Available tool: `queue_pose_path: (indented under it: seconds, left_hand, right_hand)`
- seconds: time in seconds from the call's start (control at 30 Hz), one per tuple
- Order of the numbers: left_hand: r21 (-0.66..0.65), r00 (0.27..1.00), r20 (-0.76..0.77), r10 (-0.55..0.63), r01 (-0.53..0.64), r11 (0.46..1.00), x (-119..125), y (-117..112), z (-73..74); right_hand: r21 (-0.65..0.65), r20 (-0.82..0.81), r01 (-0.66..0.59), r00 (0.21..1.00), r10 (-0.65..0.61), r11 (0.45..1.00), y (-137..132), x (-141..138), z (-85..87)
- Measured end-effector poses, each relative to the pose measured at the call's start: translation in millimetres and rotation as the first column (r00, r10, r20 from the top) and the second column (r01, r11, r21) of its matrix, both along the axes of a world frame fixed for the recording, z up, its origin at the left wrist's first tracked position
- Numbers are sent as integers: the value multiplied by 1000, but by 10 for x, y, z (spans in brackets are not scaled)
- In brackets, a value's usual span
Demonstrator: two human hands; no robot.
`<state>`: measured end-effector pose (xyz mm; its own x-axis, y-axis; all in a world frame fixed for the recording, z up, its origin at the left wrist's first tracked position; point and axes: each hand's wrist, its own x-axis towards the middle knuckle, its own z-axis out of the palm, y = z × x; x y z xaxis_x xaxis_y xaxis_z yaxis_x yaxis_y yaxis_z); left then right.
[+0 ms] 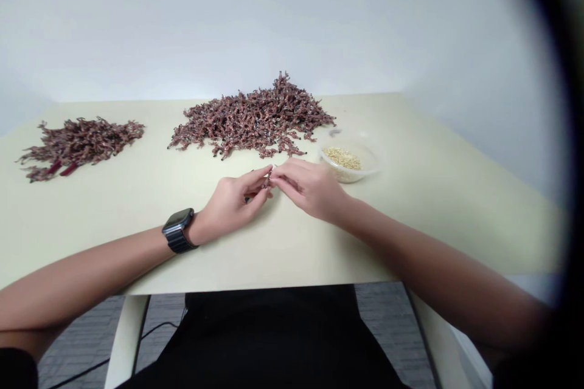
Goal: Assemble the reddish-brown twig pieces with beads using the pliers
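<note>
My left hand [239, 197], with a black watch on the wrist, pinches a small dark reddish-brown piece [267, 180] between thumb and fingers. Fingertips of my right hand [314, 185] are pressed together against the same spot, and whatever they grip is too small and covered to make out. Both hands meet just above the table in front of me. Close behind my right hand stands a clear round plastic bowl [370, 164] holding many tiny gold-coloured bits [343, 158].
A large heap of similar reddish-brown pieces [255, 115] lies at the back middle of the pale yellow table [205, 273]. Off to the left is a smaller heap [86, 141], with two dark red strips [68, 169] at its front. A pale wall [228, 18] rises behind.
</note>
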<state>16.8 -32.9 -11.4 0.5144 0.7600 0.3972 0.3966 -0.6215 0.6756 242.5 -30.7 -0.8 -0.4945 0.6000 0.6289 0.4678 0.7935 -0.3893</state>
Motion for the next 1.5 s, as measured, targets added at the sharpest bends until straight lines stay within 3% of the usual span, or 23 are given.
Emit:
queue_pose_path:
  seconds: [0.1,0.17,0.23,0.3,0.33,0.37,0.43,0.5,0.57,0.67,0.87,1.07,1.17,1.23,1.3,1.37,1.4,1.43,1.5]
  left_hand:
    - [53,1000,-22,7,-6,999,-10,3,-9]
    - [90,999,-42,8,-4,996,-14,7,-16]
    - [112,998,-63,8,-1,994,-15,12,-20]
    - [108,998,-63,12,-5,994,-13,19,-19]
    - [96,999,-52,15,-10,995,-12,22,-16]
    - [75,999,-37,18,-15,997,-10,25,-11]
    - [12,1000,-6,19,-19,1000,-6,29,0]
    - [-55,1000,19,18,-17,998,-1,30,9]
    - [-103,999,42,17,-12,995,5,28,11]
    - [-148,997,75,11,0,989,12,27,3]
    - [-204,994,109,-3,25,979,14,23,-2]
    - [-191,995,97,-23,41,981,20,-12,34]
    - [-102,999,49,-7,11,995,9,-4,22]
    - [-12,1000,13,11,-11,1000,-4,13,4]
    - [56,1000,-15,18,-17,998,-16,30,-11]
    - [70,1000,-24,18,-16,997,-20,40,-16]
    - [59,1000,-21,18,-17,998,-18,43,-14]
    - [40,1000,-14,19,-18,999,-15,43,-11]
    - [-7,1000,5,22,-22,1000,-6,41,-1]
  right_hand:
    - [-250,-137,29,988,-65,968,-53,-57,28]
    - [-494,-231,-2,964,-130,869,-82,-84,45]
    - [-681,-291,-66,938,-187,729,-96,-94,55]
    - [-768,-308,-107,926,-218,631,-98,-88,59]
    - [-777,-303,-105,927,-223,621,-95,-82,58]
    - [-760,-289,-82,931,-223,645,-92,-75,58]
    - [-636,-237,17,947,-216,771,-82,-59,54]
    - [-395,-166,115,967,-194,911,-66,-41,45]
    - [-154,-94,132,985,-148,979,-44,-20,29]
    - [29,-13,71,997,-71,997,-4,11,-3]
    - [121,108,-6,994,-7,993,46,53,-24]
    - [80,121,-5,993,-5,997,27,40,-15]
    - [-110,-43,52,997,-57,993,-44,-55,-16]
    - [-363,-213,76,963,-163,928,-100,-134,-3]
    - [-605,-327,12,908,-262,796,-139,-186,21]
    - [-724,-348,-44,885,-309,688,-148,-194,46]
    - [-736,-346,-48,884,-314,676,-142,-183,56]
    - [-718,-343,-31,885,-315,695,-133,-166,63]
    - [-617,-324,50,893,-312,785,-109,-128,69]
